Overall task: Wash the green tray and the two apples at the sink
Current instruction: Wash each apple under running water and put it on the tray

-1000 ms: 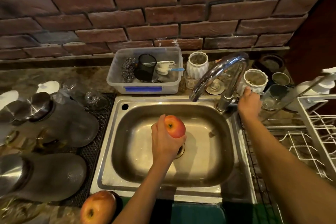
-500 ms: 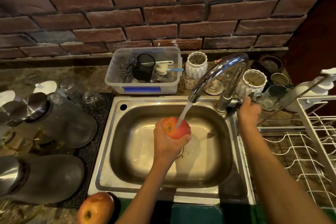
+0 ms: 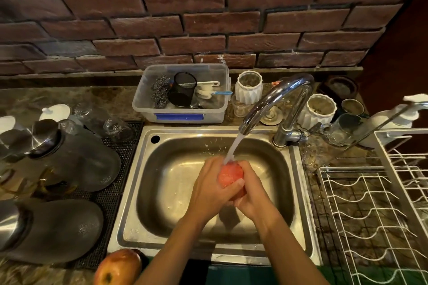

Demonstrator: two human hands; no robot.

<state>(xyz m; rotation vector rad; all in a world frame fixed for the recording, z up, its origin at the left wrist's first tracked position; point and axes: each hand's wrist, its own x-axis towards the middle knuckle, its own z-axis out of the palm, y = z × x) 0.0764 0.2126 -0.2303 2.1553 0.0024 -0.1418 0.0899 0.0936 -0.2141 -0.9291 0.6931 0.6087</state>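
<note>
A red apple is under the running water from the tap, above the steel sink. My left hand grips it from the left, thumb across its front. My right hand wraps it from the right. A second apple, red and yellow, lies at the bottom edge left of my forearm. The green tray shows as a dark green strip along the bottom edge, mostly hidden by my arms.
A clear plastic tub with scourers and brushes stands behind the sink. White ribbed jars and glasses flank the tap. Dark jars with steel lids lie on a mat at the left. A white wire drying rack fills the right.
My right hand left the tap handle and came onto the apple. Water now runs onto the apple, which both hands hold a little further right.
</note>
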